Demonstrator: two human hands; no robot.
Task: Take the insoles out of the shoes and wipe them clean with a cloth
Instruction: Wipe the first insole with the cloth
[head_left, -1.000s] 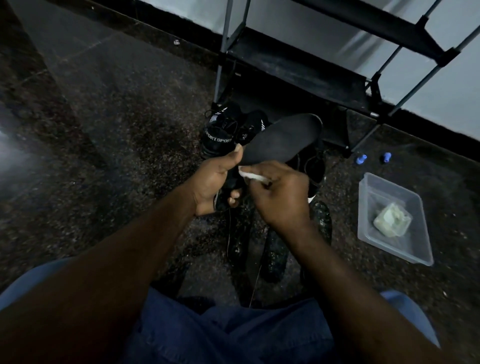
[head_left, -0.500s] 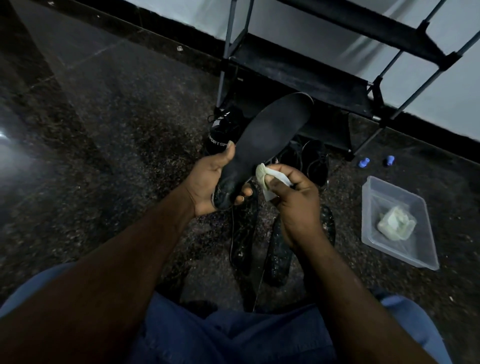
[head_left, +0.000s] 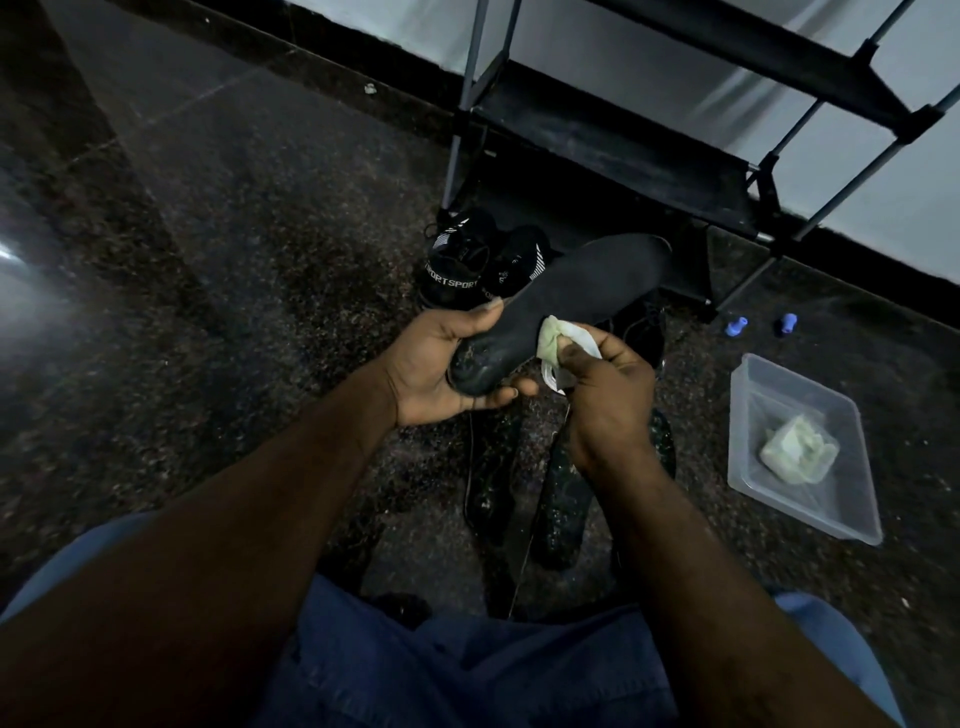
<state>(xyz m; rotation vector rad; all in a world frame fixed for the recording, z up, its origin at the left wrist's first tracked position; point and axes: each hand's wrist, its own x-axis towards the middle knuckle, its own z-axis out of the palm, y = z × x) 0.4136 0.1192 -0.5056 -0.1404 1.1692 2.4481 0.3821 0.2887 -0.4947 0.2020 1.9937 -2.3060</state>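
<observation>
- Your left hand (head_left: 436, 364) grasps the heel end of a black insole (head_left: 571, 296) at centre frame, thumb on its top face and fingers curled beneath.
- The insole is held off the floor, its toe end pointing to the upper right, towards the shoe rack (head_left: 623, 150).
- Your right hand (head_left: 608, 395) clenches a pale, bunched cloth (head_left: 553, 340) between thumb and fingers. The cloth touches the insole's near edge, just right of your left hand.
- A pair of black sneakers (head_left: 457, 265) marked "SPORT" stands on the dark speckled floor (head_left: 260, 260) behind your left hand, at the foot of the rack.
- Another dark shoe (head_left: 644, 327) sits just behind your right hand; its detail is too dim to tell.
- Loose dark insoles (head_left: 563, 499) lie on the floor below your hands, side by side.
- A clear plastic tub (head_left: 841, 514) rests on the floor at right of frame, with a crumpled pale green cloth (head_left: 797, 454) inside.
- Two small blue objects (head_left: 735, 326) lie beyond the tub, near the rack's right leg.
</observation>
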